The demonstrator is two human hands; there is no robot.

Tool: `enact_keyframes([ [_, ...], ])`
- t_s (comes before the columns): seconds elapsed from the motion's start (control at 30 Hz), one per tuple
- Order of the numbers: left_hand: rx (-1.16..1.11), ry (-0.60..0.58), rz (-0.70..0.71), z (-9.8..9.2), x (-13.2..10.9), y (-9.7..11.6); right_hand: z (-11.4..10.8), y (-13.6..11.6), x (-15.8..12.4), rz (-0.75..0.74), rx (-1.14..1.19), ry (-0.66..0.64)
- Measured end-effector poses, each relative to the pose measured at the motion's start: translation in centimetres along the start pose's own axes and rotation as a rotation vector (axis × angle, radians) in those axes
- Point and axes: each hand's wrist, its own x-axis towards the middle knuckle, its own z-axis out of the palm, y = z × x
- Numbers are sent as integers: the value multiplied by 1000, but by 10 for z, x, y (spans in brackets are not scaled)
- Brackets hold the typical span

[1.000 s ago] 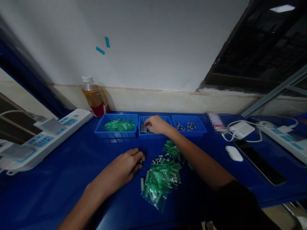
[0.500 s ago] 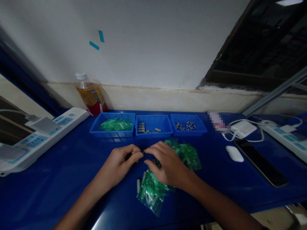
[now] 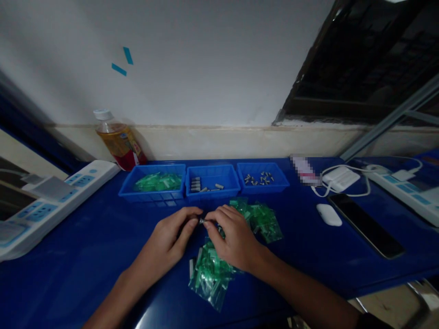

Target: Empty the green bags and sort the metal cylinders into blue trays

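Between my hands is a small silvery screw, its flared end showing. My right hand pinches it between thumb and forefinger. My left hand is close on the other side, its thumb and forefinger slightly apart around the screw's end, and nothing shows inside its curled fingers. Beneath and in front of the right hand lies a clear bag of green plastic pieces, with a grey metal cylinder by its left edge. More bagged green pieces lie beyond the right hand.
Along the wall stand three blue bins: one with green pieces, one with metal cylinders, one with small screws. A drink bottle and power strip are left. Rightward lie a white case and phone.
My left thumb and forefinger have parted, and the screw now shows in my right fingertips. The view has shifted a little, so the table things appear further left.
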Motion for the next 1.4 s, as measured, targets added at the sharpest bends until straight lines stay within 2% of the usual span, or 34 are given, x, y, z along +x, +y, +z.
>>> enact_keyframes([
  [0.1,58,13,134,-1,-3,0,0,0,1,20,59,4],
  [0.17,71,8,171,-2,-4,1,1,-1,0,24,80,-5],
  [0.23,74,29,151,-2,-4,1,2,-2,-1,34,83,-6],
  [0.4,-4,74,-4,0,-1,2,4,-1,-3,-1,-28,31],
  [0.53,-94,3,-68,4,2,3,5,-1,-4,-77,-120,17],
  [0.63,-89,-38,-93,5,1,4,5,0,-3,-72,-116,24],
  [0.77,14,-113,-38,5,0,1,-3,7,3,-48,-97,76],
  [0.87,127,-156,54,8,0,-5,-21,23,10,-10,-141,204],
  [1.0,263,-146,152,17,0,-17,-54,63,15,126,-294,382],
  [1.1,313,-166,204,22,1,-23,-70,100,13,274,-459,390],
  [1.2,340,-197,203,25,1,-25,-76,125,8,377,-546,350],
  [1.3,341,-197,185,24,1,-23,-76,132,6,425,-581,361],
  [1.4,337,-214,174,21,1,-20,-76,128,5,452,-610,392],
])
